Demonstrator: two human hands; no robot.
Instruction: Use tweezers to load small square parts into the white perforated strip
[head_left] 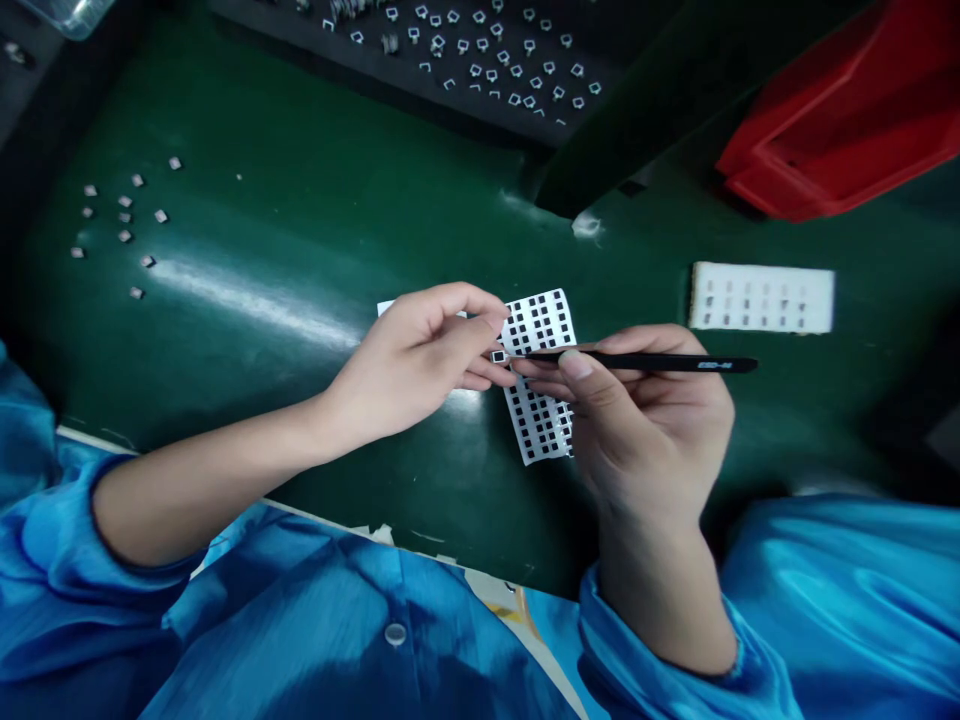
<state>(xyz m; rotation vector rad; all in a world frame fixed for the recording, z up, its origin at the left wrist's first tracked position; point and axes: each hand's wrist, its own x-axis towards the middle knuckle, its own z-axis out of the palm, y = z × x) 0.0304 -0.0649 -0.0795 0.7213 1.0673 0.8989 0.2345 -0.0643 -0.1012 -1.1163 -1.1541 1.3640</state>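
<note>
Green bench mat fills the scene, with a dark tray along its far edge holding rows of tiny square frames. At far left, a corner of clear plastic container pokes into view, and small grey square components lie scattered on the mat.

Nearer the middle, the left hand, coming out of a blue sleeve, has its fingers curled closed over the left side of a white perforated sheet and grasps it firmly. The sheet is punched with a grid of black square windows and lies slightly tilted on the mat.

Just beside the sheet's left edge, a tiny square component sits at the tips of black tweezers, right above the left hand's fingertips. The right hand is clenched around the tweezers, pinching them between thumb and fingers, with the handle running off to the right.

Further right lies a white strip with rows of faint grey marks, blurred in this view. A red plastic bin sits at the far right, and a second blue sleeve wraps the right wrist.
</note>
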